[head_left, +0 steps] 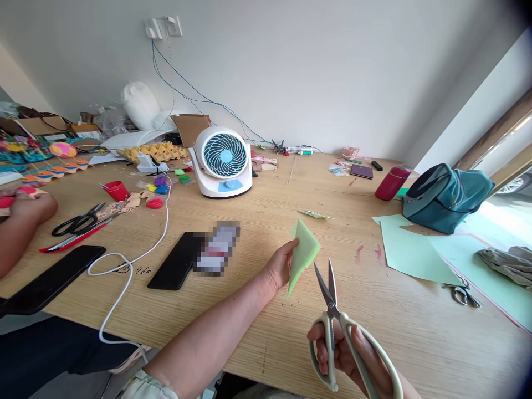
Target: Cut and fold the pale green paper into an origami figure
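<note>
While the left hand (279,267) pinches folded green paper (303,252), the right hand (344,354), partly cropped, grips scissors (332,310).

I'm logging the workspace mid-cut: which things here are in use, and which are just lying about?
In use:
left hand holding folded green paper
right hand gripping scissors, blades slightly apart

Lying about:
desk fan
black phone
black scissors
teal bag
red bottle
green sheet
</note>
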A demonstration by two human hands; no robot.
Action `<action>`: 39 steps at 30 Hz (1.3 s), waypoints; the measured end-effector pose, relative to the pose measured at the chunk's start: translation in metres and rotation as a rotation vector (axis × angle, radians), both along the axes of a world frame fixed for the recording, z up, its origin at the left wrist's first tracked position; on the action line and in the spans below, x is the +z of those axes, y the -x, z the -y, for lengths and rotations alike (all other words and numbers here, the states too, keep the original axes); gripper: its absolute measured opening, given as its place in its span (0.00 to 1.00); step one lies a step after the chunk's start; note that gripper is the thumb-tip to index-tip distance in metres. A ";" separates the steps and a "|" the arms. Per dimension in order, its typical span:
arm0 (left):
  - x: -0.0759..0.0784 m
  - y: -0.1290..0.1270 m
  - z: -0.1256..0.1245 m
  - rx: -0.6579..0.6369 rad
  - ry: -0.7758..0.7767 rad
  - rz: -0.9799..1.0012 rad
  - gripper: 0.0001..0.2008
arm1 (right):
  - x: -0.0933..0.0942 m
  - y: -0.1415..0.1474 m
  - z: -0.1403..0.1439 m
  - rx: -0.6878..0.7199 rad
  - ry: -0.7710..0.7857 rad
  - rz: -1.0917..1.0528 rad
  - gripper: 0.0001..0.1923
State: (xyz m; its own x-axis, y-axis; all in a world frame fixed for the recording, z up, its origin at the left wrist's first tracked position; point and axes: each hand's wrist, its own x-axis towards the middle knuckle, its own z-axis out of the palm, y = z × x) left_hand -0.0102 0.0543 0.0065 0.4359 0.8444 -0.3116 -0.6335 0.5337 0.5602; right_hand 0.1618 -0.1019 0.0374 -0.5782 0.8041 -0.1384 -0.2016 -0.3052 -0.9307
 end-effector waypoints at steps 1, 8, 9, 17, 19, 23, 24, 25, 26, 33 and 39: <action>0.000 0.000 0.000 0.000 0.004 -0.003 0.12 | -0.001 0.000 0.000 -0.001 0.010 0.001 0.30; 0.005 -0.002 0.003 0.000 -0.020 0.025 0.12 | -0.001 0.001 -0.003 0.002 0.087 -0.033 0.30; 0.005 -0.003 0.004 -0.004 -0.025 0.023 0.12 | -0.001 0.002 -0.004 -0.003 0.101 -0.044 0.30; 0.003 -0.002 0.007 -0.011 -0.103 -0.026 0.14 | -0.013 0.000 -0.011 -0.091 0.114 -0.073 0.31; 0.003 -0.001 0.008 -0.025 -0.162 -0.044 0.17 | -0.021 -0.005 -0.015 -0.100 0.096 -0.073 0.31; 0.007 0.001 0.010 -0.074 -0.224 -0.103 0.21 | -0.034 -0.014 -0.021 -0.083 0.049 -0.050 0.32; 0.009 0.002 0.010 -0.080 -0.236 -0.113 0.21 | -0.036 -0.016 -0.022 -0.087 0.040 -0.036 0.32; 0.010 0.003 0.010 -0.087 -0.249 -0.120 0.21 | -0.036 -0.017 -0.023 -0.095 0.034 -0.021 0.32; 0.011 0.004 0.010 -0.097 -0.262 -0.125 0.21 | -0.035 -0.018 -0.022 -0.104 0.029 -0.004 0.33; 0.013 0.007 0.006 -0.094 -0.317 -0.166 0.23 | -0.013 -0.014 -0.013 -0.233 0.039 0.068 0.31; 0.011 0.009 0.004 -0.095 -0.304 -0.201 0.22 | -0.004 -0.013 -0.005 -0.262 0.049 0.091 0.30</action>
State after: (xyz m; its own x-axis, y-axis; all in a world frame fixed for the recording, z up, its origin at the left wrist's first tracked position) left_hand -0.0191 0.0504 0.0171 0.4719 0.8704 -0.1402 -0.4505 0.3747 0.8103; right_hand 0.1747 -0.0970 0.0336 -0.3347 0.9157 -0.2225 -0.1954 -0.2984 -0.9342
